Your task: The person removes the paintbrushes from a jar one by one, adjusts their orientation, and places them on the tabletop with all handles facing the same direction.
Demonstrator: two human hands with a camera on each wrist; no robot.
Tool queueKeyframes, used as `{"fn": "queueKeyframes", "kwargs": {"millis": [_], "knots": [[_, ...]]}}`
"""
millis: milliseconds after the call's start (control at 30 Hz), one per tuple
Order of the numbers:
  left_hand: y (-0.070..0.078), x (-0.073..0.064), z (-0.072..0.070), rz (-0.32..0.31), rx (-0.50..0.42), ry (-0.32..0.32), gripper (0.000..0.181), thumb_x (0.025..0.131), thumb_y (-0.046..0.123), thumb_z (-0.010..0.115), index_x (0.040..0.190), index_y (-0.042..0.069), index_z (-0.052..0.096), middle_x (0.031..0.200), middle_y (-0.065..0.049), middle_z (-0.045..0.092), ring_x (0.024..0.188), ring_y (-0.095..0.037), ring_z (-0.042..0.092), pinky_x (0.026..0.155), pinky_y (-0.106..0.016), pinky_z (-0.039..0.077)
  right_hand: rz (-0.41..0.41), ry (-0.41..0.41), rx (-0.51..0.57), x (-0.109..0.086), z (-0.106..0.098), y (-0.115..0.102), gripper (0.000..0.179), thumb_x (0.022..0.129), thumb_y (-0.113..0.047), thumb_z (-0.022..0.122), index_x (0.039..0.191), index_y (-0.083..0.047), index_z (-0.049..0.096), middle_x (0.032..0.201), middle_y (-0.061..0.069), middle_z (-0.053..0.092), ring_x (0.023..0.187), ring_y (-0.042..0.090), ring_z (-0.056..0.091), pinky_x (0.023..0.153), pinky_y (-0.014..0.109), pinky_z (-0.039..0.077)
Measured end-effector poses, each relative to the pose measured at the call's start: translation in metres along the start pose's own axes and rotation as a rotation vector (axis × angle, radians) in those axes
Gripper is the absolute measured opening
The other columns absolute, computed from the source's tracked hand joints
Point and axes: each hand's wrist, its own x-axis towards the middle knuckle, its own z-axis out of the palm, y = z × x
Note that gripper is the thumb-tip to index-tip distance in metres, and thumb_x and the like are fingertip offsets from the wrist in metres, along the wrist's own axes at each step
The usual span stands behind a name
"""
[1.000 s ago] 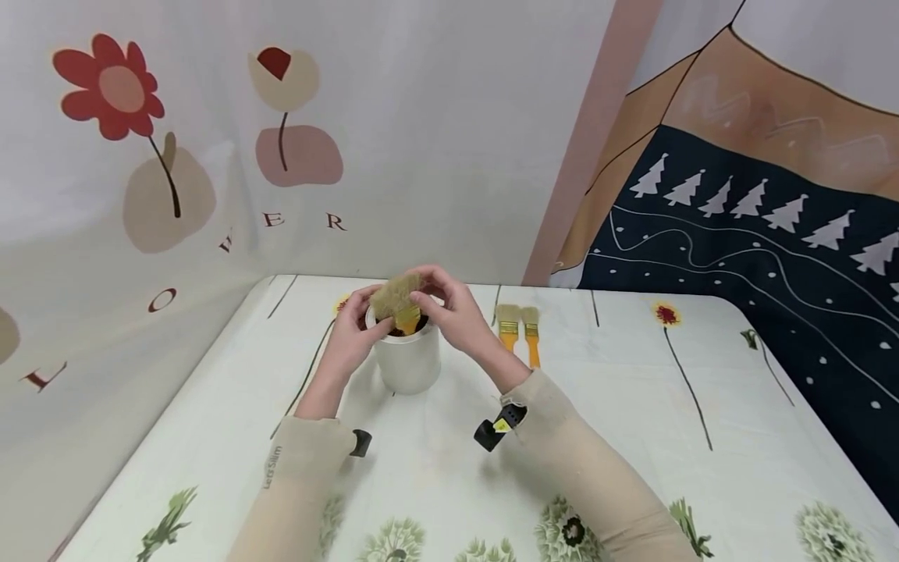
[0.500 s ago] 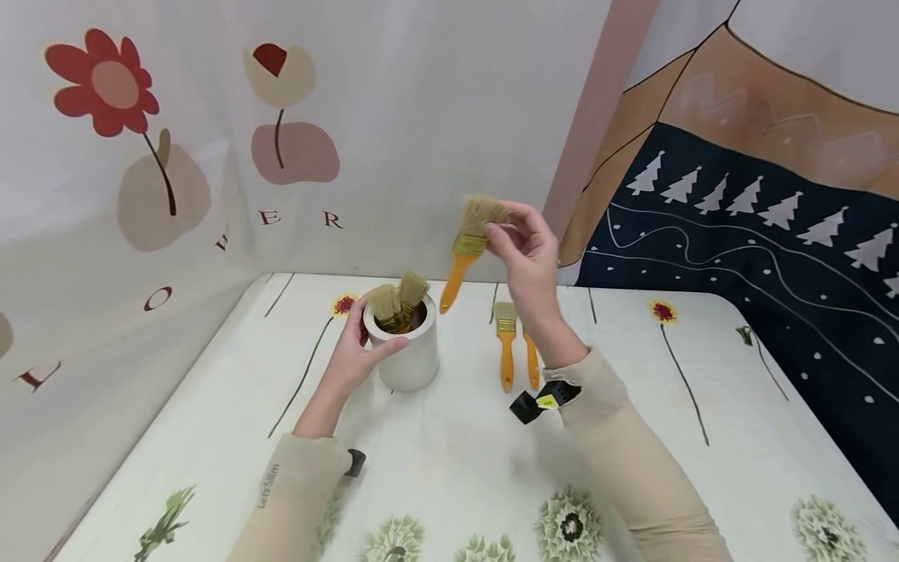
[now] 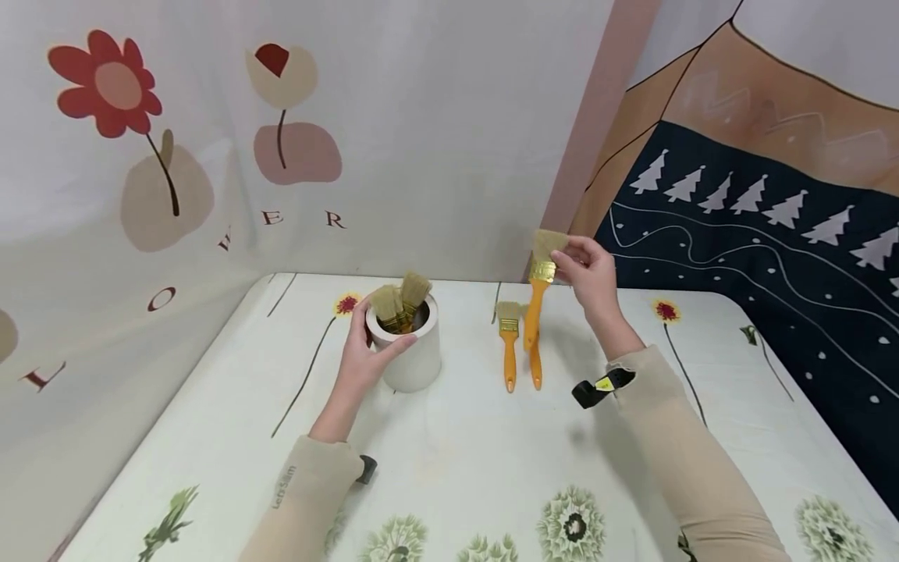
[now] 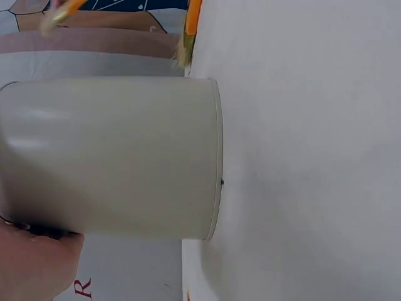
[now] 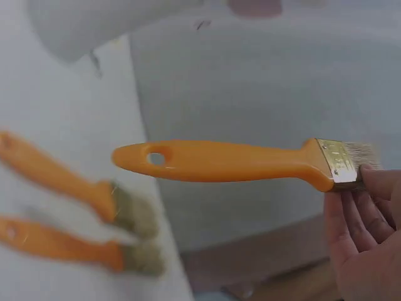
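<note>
A white cylindrical pot (image 3: 416,365) stands upright on the table, with several paintbrushes (image 3: 414,289) in it, bristles up. My left hand (image 3: 360,357) grips its left side near the rim, thumb across the front; the fingers behind are mostly hidden. In the air to the right, my right hand (image 3: 593,277) pinches a paintbrush (image 5: 238,161) at its bristles, the orange handle hanging down. Below it, two more orange-handled paintbrushes lie side by side: the left brush (image 3: 509,345) shows whole, the right brush (image 3: 537,372) is partly covered by the held one.
A white cloth (image 3: 435,476) with printed flowers covers the table. Behind the back edge hangs a pale printed curtain (image 3: 435,156), and a dark panel with printed trees (image 3: 744,234) rises at the right.
My right hand lifted a paintbrush out of the pot and carried it right, then lower, over the lying brushes. My left hand went from beside the brush bristles to gripping the pot.
</note>
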Motion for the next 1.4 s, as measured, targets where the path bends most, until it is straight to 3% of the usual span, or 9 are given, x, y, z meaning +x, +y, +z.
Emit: {"fn": "queueKeyframes", "kwargs": {"millis": [133,267,400,533,633,733,833,967,1400], "knots": [[-0.001,-0.001,0.003,-0.005,0.005,0.022,0.091,0.085,0.024,0.080,0.156,0.019,0.023,0.161,-0.006,0.031,0.152,-0.025,0.027,0.128,-0.046,0.020,0.169,-0.021,-0.131,0.008,-0.014,0.027,0.037,0.098,-0.012,0.063,0.132,0.001,0.056,0.096,-0.007,0.061,0.079,-0.004,0.062,0.076,0.014,0.059],[0.001,-0.002,0.006,0.001,0.016,0.030,0.091,0.085,0.024,0.080,0.156,0.018,0.023,0.162,-0.007,0.031,0.152,-0.026,0.027,0.128,-0.046,0.021,0.285,-0.053,-0.215,0.013,-0.025,0.049,0.040,0.101,-0.013,0.058,0.138,0.000,0.052,0.106,0.001,0.059,0.083,-0.002,0.060,0.079,0.015,0.059],[0.001,-0.003,0.008,0.000,0.021,0.026,0.092,0.085,0.024,0.080,0.156,0.018,0.022,0.162,-0.007,0.030,0.152,-0.027,0.026,0.128,-0.047,0.021,0.370,-0.079,-0.265,0.016,-0.033,0.070,0.045,0.101,-0.013,0.057,0.143,0.000,0.048,0.122,0.012,0.059,0.090,0.005,0.062,0.081,0.016,0.059],[-0.001,-0.005,0.009,-0.011,0.024,0.020,0.092,0.086,0.026,0.079,0.157,0.019,0.021,0.163,-0.008,0.028,0.153,-0.028,0.026,0.127,-0.048,0.021,0.422,-0.151,-0.327,0.017,-0.039,0.091,0.052,0.100,-0.011,0.059,0.147,0.003,0.042,0.138,0.026,0.055,0.084,0.002,0.063,0.079,0.016,0.059],[-0.003,-0.007,0.010,-0.019,0.031,0.023,0.092,0.085,0.027,0.080,0.157,0.019,0.022,0.163,-0.008,0.029,0.153,-0.028,0.026,0.127,-0.048,0.021,0.438,-0.206,-0.385,0.015,-0.043,0.105,0.056,0.097,-0.009,0.062,0.147,0.005,0.041,0.142,0.028,0.053,0.082,0.001,0.062,0.079,0.016,0.058],[-0.003,-0.008,0.011,-0.017,0.033,0.029,0.092,0.085,0.028,0.080,0.157,0.020,0.023,0.162,-0.008,0.029,0.152,-0.028,0.026,0.127,-0.048,0.022,0.434,-0.229,-0.470,0.013,-0.043,0.109,0.055,0.095,-0.010,0.064,0.145,0.004,0.045,0.141,0.027,0.055,0.098,0.015,0.065,0.086,0.020,0.057],[-0.002,-0.007,0.011,-0.016,0.036,0.037,0.092,0.085,0.028,0.080,0.157,0.021,0.023,0.162,-0.008,0.029,0.152,-0.028,0.027,0.127,-0.048,0.022,0.401,-0.252,-0.566,0.012,-0.040,0.105,0.052,0.095,-0.012,0.063,0.143,0.003,0.048,0.138,0.026,0.057,0.117,0.030,0.059,0.093,0.029,0.054],[0.000,-0.007,0.009,-0.020,0.041,0.047,0.092,0.086,0.029,0.079,0.157,0.021,0.022,0.163,-0.007,0.028,0.153,-0.027,0.026,0.127,-0.048,0.022,0.351,-0.283,-0.628,0.014,-0.033,0.098,0.048,0.095,-0.010,0.062,0.140,0.004,0.049,0.134,0.026,0.058,0.110,0.030,0.058,0.091,0.034,0.053],[0.002,-0.006,0.005,-0.005,0.049,0.059,0.091,0.086,0.027,0.079,0.157,0.019,0.022,0.163,-0.008,0.028,0.153,-0.027,0.025,0.128,-0.046,0.021,0.311,-0.260,-0.684,0.015,-0.016,0.096,0.040,0.094,-0.004,0.061,0.133,0.007,0.056,0.117,0.020,0.061,0.097,0.025,0.054,0.081,0.028,0.049]]}}
